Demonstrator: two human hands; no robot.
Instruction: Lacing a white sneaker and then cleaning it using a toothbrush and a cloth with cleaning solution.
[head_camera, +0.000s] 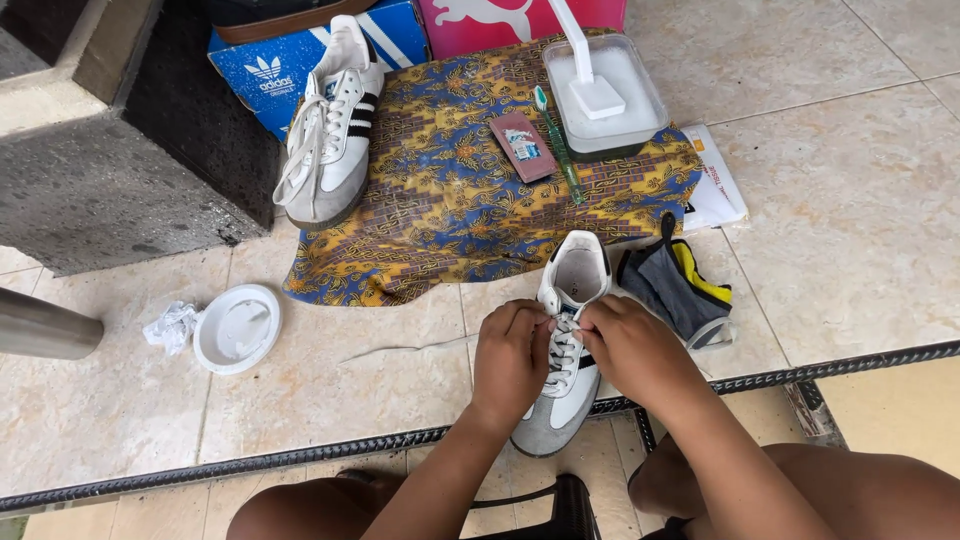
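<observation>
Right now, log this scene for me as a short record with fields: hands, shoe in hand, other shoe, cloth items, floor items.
left hand: left hand on the laces of the white low-top sneaker with black stripes, fingers pinched
right hand: right hand on the same laces, opposite side
shoe in hand: stands on the beige floor tiles, toe toward the person
other shoe: matching white sneaker on the blue-and-yellow patterned cloth, against a blue shoebox
cloth items: clear plastic tub with white brush, green toothbrush, small maroon packet
floor items: round white lid, grey-and-yellow pouch

Glossy beige floor tiles (860, 200) with thin grout lines fill the scene in even daylight. A dark stone step (110, 180) rises at upper left. A black metal track (300, 455) crosses the floor below.
</observation>
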